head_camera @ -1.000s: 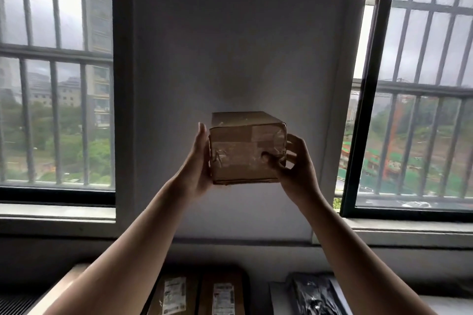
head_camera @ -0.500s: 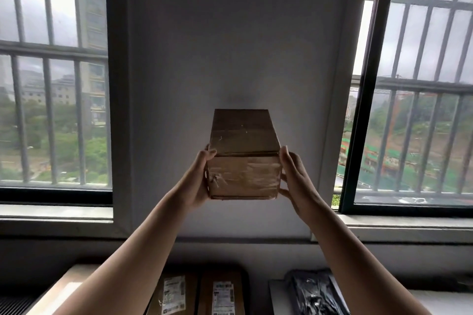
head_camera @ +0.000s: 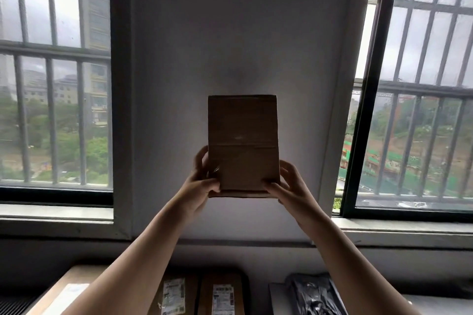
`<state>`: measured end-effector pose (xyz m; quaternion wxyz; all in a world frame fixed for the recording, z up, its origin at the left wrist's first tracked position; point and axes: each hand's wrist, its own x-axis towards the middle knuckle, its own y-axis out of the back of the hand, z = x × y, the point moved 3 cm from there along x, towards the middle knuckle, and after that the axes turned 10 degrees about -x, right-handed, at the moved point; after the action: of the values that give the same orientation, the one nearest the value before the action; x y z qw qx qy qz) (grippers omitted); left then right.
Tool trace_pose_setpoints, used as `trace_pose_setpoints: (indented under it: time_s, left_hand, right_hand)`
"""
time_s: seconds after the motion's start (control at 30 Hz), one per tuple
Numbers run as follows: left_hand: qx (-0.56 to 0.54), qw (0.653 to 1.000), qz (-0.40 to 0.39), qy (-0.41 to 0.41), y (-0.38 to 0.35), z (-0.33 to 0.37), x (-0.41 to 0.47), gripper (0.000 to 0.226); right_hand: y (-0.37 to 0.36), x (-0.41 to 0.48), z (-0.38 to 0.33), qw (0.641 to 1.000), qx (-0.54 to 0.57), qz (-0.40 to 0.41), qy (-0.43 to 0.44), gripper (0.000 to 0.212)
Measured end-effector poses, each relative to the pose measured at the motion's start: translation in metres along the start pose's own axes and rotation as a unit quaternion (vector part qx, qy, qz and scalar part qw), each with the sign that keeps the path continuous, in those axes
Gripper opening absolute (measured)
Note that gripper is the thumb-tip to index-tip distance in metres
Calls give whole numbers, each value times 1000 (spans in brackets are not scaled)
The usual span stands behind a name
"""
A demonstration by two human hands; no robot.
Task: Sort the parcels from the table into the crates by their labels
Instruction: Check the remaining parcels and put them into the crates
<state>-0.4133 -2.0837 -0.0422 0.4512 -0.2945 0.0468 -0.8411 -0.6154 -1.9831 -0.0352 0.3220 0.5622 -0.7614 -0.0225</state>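
A brown cardboard parcel (head_camera: 243,140) is held up in front of the wall at arm's length, its long plain face turned toward me with no label showing. My left hand (head_camera: 202,181) grips its lower left corner and my right hand (head_camera: 289,186) grips its lower right corner. Both arms reach up from the bottom of the view. No crate is in view.
Below, at the bottom edge, lie two brown parcels with white labels (head_camera: 174,294) (head_camera: 222,296), a tan box (head_camera: 64,291) at the left and a black plastic bag parcel (head_camera: 314,294) on a white parcel (head_camera: 277,299). Barred windows (head_camera: 53,84) flank the wall.
The parcel has been tipped in both hands so a long plain face now faces me. Both hands shifted from its sides to its lower corners.
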Motion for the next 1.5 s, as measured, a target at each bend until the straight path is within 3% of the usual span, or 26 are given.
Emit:
trace_pose_setpoints:
  time_s: [0.13,0.3,0.6,0.73,0.83,0.93,1.03,1.17,1.23,1.3,1.37,1.5]
  left_hand:
    - [-14,996,83,39,10,0,1,86]
    - [-22,985,156,70,18,-11,-4,70]
    - [-28,983,164,74,23,-9,-16,65]
    - [-3,987,154,49,32,-6,-16,69]
    - [28,985,167,35,33,-2,-16,74]
    - [31,988,148,14,25,-1,-19,72]
    - [-5,992,126,12,24,0,-21,60]
    - [-37,993,107,43,26,1,-23,23]
    - [-12,992,101,74,28,-2,-21,43]
    - [-17,990,96,105,27,-3,-22,56]
    - [-29,988,89,123,27,-3,-24,55]
    - [-17,989,72,124,28,-3,-27,38]
  right_hand:
    - [0,-3,-9,995,-61,63,45,27]
    - [-9,-6,-16,969,-163,134,132,31]
    - [-23,-9,-20,979,-140,92,119,84]
    - [-18,-11,-10,989,-140,36,11,97]
    - [-17,-12,-3,994,-26,-36,-100,75]
    - [-16,-13,1,970,143,-88,-175,81]
    - [-12,-11,-2,958,199,-110,-176,76]
    - [-9,-11,0,964,199,-114,-133,106]
    - [-10,-13,-3,974,176,-105,-97,96]
    - [-10,-13,-3,982,145,-89,-77,68]
    - [-7,-12,-1,986,123,-81,-77,58]
    - [-3,-14,1,985,104,-91,-106,62]
